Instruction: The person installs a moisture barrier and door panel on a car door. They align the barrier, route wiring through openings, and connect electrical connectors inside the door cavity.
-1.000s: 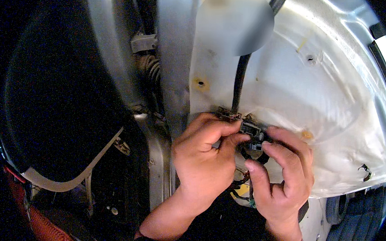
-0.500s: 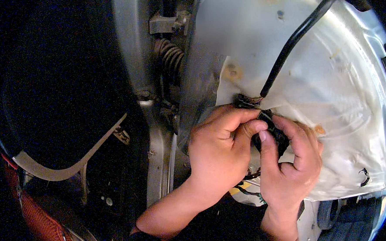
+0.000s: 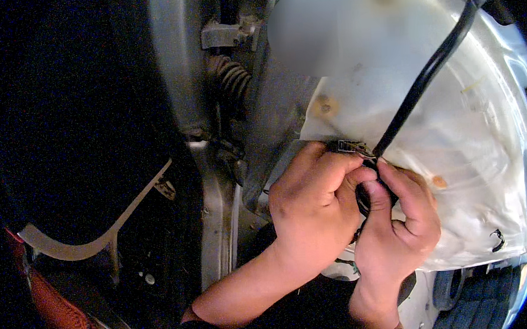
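Note:
My left hand (image 3: 313,209) and my right hand (image 3: 398,229) meet in front of a car door, thumbs side by side. Both are closed, pinching a black wiring harness (image 3: 364,198); the fingers hide much of it. A black multi-pin connector (image 3: 350,146) sticks out just above my left fingers, with thin bare wires at its right end. From there a black-sleeved cable (image 3: 426,75) slants up to the upper right, passing close above my right fingertips.
Pale plastic film (image 3: 468,195) covers the door's inner side behind my hands. To the left stand the door pillar (image 3: 177,62), a ribbed rubber boot (image 3: 233,74) and a hinge bracket (image 3: 224,34). A red lamp (image 3: 62,312) lies lower left, stacked dark tyres (image 3: 479,293) lower right.
Both hands keep their pinch; my left hand and the connector have shifted slightly right and down. The cable's lower end has also moved right, closer to my right fingertips.

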Demonstrator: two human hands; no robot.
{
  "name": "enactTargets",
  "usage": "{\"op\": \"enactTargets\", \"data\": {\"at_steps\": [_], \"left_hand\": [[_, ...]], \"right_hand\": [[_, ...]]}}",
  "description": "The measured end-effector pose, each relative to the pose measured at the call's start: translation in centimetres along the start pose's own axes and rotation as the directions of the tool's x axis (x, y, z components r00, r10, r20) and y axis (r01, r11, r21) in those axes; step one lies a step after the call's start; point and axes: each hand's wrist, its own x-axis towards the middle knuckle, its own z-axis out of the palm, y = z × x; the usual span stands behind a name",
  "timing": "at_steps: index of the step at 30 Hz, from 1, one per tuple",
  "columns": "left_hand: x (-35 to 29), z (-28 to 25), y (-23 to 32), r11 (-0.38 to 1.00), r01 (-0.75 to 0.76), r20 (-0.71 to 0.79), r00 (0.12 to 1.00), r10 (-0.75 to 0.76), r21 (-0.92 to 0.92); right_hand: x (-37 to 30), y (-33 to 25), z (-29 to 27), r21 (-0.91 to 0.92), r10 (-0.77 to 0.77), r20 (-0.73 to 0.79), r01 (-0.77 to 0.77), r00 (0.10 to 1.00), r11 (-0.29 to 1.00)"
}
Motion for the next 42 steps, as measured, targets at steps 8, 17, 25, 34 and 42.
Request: {"op": "enactTargets", "data": {"at_steps": [8, 17, 25, 34, 42], "left_hand": [[-0.3, 2.0, 0.3, 0.999, 0.04, 0.027, 0.999, -0.04, 0.021], [-2.0, 1.7, 1.2, 0.929, 0.367, 0.112, 0.926, -0.36, -0.048], [-1.6, 0.2, 2.4, 0.985, 0.091, 0.033, 0.995, -0.097, 0.144], [-1.4, 1.3, 1.9, 0.978, 0.059, 0.015, 0.998, -0.064, 0.202], [-4.4, 0.0, 0.9, 0.98, 0.15, 0.06, 0.986, -0.159, 0.134]], "right_hand": [[0.4, 1.7, -0.7, -0.004, 0.107, -0.043, -0.107, 0.993, 0.994], [0.2, 3.3, -1.9, -0.031, -0.022, -0.03, 0.021, 0.999, 0.999], [-0.3, 0.5, -2.2, -0.017, 0.047, -0.006, -0.047, 0.999, 0.999], [-0.4, 1.6, -1.1, -0.025, -0.031, -0.102, 0.028, 0.994, 0.999], [-1.1, 6.0, -6.4, 0.098, -0.122, -0.032, 0.124, 0.992, 0.987]]}}
